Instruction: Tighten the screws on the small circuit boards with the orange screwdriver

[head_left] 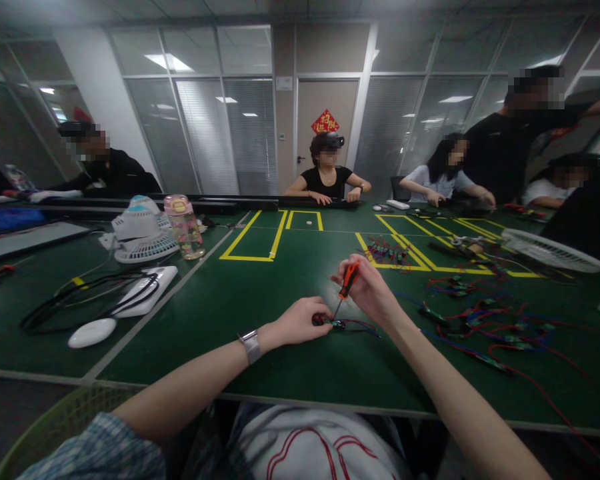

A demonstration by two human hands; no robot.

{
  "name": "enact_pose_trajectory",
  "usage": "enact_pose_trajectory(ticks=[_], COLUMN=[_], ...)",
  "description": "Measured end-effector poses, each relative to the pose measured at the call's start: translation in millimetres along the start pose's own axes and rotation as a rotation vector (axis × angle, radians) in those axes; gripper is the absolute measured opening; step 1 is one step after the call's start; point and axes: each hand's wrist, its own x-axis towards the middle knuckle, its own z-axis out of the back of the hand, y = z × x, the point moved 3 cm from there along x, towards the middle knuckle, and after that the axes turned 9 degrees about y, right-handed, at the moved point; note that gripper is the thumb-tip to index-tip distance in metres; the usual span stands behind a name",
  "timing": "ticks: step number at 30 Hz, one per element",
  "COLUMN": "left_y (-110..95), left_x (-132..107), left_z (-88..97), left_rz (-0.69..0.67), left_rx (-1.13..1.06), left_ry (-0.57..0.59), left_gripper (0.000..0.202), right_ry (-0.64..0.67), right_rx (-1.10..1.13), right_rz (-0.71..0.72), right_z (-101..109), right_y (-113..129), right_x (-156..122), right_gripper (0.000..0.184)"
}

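In front of me on the green table [195, 353], my left hand [303, 320] pinches a small wired circuit board [339, 325] and steadies it on the tabletop. Red and blue wires trail from the board to the right. My right hand [367, 283] is closed round the orange and black handle of a screwdriver [349, 280]. The screwdriver is tilted, and its thin shaft runs down to the board beside my left fingertips. Whether the tip sits in a screw is too small to tell.
Several wired boards [460, 320] lie loose on the right, with a wire bundle [387, 252] farther back. On the left are a white mouse [93, 332], black cables [45, 313], a white fan [143, 230] and a bottle [185, 230]. Several people sit across the table.
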Motion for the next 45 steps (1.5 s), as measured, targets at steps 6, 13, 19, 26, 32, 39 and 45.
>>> enact_pose_trajectory(ticks=[6,13,19,26,32,39,45], left_y=[-0.2,0.3,1.5,1.7,3.6,2.9,2.8], left_x=[-0.3,0.1,0.2,-0.4,-0.1,-0.4,-0.1], left_z=[0.3,0.0,-0.8,-0.8,-1.9,-1.8,-1.6], left_rz=[-0.004,-0.008,0.003,-0.004,0.001,-0.005,-0.009], left_rx=[0.009,0.009,0.006,0.005,0.006,-0.014,-0.010], left_ry=[0.004,-0.004,0.013,0.002,0.005,0.002,-0.008], left_gripper=[0.017,0.017,0.015,0.017,0.017,0.017,0.017], right_ry=[-0.041,-0.021,0.007,-0.027,-0.018,0.027,0.003], right_rx=[-0.003,-0.015,0.010,0.009,-0.019,-0.009,0.008], right_rz=[0.016,0.012,-0.018,0.002,-0.014,-0.029,-0.010], right_z=[2.6,5.0,1.6,1.4,3.4,0.6,0.4], right_y=[0.1,-1.2,-0.5,1.7,-0.4,-0.9,-0.1], right_x=[0.3,0.9,0.5,-1.2,0.1,0.2,-1.5], right_gripper=[0.023,0.023,0.019,0.024,0.024,0.023,0.025])
